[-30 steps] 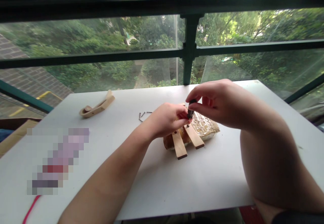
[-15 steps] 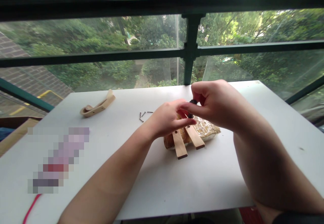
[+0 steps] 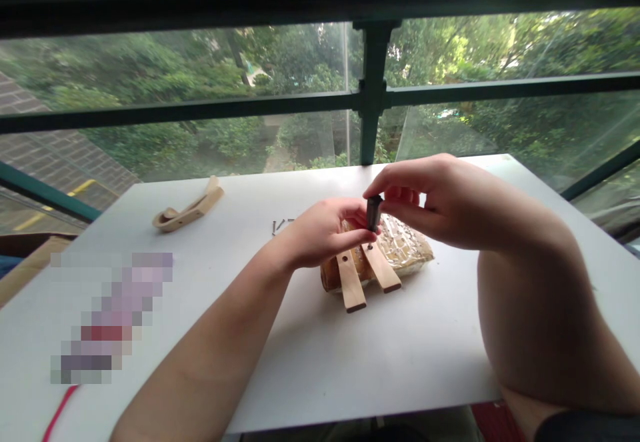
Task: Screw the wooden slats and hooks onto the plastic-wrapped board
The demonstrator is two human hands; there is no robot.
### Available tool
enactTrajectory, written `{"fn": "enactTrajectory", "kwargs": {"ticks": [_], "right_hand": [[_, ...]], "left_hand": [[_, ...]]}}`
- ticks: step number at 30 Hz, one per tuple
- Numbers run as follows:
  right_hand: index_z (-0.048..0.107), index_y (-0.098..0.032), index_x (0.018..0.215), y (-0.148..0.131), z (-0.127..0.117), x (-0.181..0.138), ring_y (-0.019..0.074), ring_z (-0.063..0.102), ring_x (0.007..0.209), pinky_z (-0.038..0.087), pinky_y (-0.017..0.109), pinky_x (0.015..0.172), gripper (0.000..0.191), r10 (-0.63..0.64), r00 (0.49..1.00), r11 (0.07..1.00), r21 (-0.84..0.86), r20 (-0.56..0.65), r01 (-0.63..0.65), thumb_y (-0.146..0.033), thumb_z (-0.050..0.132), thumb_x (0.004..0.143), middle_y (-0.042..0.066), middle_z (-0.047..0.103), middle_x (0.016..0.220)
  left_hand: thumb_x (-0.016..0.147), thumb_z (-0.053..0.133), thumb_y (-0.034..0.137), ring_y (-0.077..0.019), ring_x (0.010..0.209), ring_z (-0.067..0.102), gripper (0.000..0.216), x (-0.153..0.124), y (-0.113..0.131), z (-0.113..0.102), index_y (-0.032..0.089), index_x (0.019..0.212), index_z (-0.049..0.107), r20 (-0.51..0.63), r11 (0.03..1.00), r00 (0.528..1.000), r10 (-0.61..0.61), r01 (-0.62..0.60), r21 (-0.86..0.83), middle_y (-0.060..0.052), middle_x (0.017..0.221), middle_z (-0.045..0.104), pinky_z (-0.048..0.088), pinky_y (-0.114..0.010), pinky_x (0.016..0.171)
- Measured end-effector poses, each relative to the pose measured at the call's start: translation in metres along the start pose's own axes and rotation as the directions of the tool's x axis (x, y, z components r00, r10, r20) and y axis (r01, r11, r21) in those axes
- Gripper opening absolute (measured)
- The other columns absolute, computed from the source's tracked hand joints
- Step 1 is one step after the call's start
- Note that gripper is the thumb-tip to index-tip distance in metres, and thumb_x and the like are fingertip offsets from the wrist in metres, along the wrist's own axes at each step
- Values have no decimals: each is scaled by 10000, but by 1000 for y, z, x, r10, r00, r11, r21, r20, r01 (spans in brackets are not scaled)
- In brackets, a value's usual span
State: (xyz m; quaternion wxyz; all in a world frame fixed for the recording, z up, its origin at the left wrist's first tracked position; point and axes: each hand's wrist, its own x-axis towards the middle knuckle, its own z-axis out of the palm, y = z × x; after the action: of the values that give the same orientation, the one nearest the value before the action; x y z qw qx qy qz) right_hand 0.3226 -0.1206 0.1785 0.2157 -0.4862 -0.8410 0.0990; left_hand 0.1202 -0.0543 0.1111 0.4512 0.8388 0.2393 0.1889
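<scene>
A stubby dark screwdriver [image 3: 373,213] stands nearly upright between my hands. My right hand [image 3: 434,199] pinches the top of its handle between thumb and fingers. Lower down, my left hand [image 3: 335,227] holds around its bottom end, with the thumb on the near side. Just below is a screw hole in the right wooden piece [image 3: 385,273], with a bit of metal at it. The left wooden piece [image 3: 353,289] lies beside it and shows an open hole. Both rest on a brown packet in clear, shiny wrapping [image 3: 413,245]. My fingers hide their far ends.
Several loose screws [image 3: 275,227] lie left of my left hand. Farther left is a curved wooden part [image 3: 187,210]. A blurred pinkish item [image 3: 117,315] with a red cord [image 3: 61,412] lies on the white table [image 3: 320,369]. Green-framed windows [image 3: 374,95] border the far edge.
My right hand's fingers have loosened and shifted on the handle, leaving more of the screwdriver visible. My left hand stays around its lower end. The view has shifted slightly.
</scene>
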Motion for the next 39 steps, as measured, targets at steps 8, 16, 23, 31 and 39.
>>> {"fn": "enactTrajectory", "kwargs": {"ticks": [8, 16, 23, 31, 39], "right_hand": [[472, -216, 810, -3, 6, 2, 108, 471, 573, 322, 250, 512, 136, 39, 997, 989, -138, -70, -48, -312, 560, 849, -19, 587, 685], [478, -213, 843, -8, 10, 3, 109, 478, 579, 319, 259, 524, 120, 39, 997, 991, -129, -63, -46, -298, 563, 838, -21, 580, 688], [627, -239, 1056, 3, 3, 3, 106, 555, 637, 382, 246, 601, 263, -134, 983, 982, 152, 123, 115, -148, 527, 830, -22, 658, 772], [534, -214, 802, 5, 4, 2, 89, 474, 569, 317, 233, 503, 118, -23, 999, 1000, -11, 42, 23, -303, 608, 828, -34, 598, 680], [376, -219, 675, -1, 12, 6, 79, 331, 485, 242, 247, 445, 285, 7, 999, 992, -125, -44, -12, -348, 579, 828, -59, 456, 549]], "left_hand": [[887, 594, 364, -199, 1029, 649, 325, -2, 0, -2, 186, 1159, 580, -8, 994, 999, 43, -42, 99, -64, 1108, 692, 511, -304, 892], [860, 634, 410, -196, 953, 656, 293, -1, -2, 3, 172, 1025, 588, -73, 995, 997, -10, 17, 95, -51, 1027, 698, 513, -292, 812], [859, 648, 352, -175, 947, 654, 247, -1, -2, -5, 189, 1044, 634, 14, 995, 998, 55, -56, 84, -14, 995, 706, 504, -257, 828], [943, 512, 342, -174, 947, 634, 240, -2, -2, -5, 171, 1048, 642, 70, 994, 996, 62, -68, 90, -31, 991, 688, 489, -264, 845], [946, 478, 298, -202, 1019, 625, 246, -2, -2, -4, 185, 1109, 625, 65, 987, 996, 54, -63, 147, -36, 1074, 678, 486, -297, 884]]}}
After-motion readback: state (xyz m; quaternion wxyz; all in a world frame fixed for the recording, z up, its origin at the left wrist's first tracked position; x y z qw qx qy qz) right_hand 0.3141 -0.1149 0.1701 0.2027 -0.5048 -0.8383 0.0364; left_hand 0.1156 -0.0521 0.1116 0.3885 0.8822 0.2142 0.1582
